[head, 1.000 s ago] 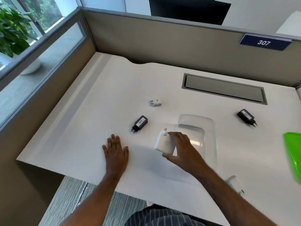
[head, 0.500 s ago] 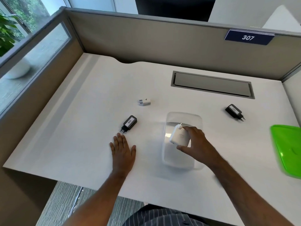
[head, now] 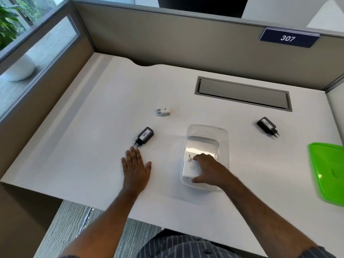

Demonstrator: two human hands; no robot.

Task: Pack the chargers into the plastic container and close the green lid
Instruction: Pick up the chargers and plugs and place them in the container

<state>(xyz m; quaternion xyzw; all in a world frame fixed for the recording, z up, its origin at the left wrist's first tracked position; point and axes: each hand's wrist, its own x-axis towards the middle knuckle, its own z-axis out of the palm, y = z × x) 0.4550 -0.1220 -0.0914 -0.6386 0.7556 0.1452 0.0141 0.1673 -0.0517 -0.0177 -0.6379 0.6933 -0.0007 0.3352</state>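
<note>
I see the white desk [head: 93, 146] filling most of the view, with the green lid [head: 327, 172] lying at its right edge, well apart from everything else. Near the middle stands the clear plastic container [head: 206, 133], open-topped, its long axis running away from me. Inside its near end lies the white charger [head: 191, 169], a rounded block with its prongs pointing away from me toward the far wall. My right hand [head: 210, 169] is clamped on that charger, thumb at its near end and fingers curled over its far end. My left hand [head: 136, 165] rests flat on the desk, fingers spread slightly, fingertips just beside the prongs of a black charger [head: 144, 136] labelled 026. Another black charger [head: 267, 125] lies to the right, and a small white plug [head: 163, 112] farther back.
</note>
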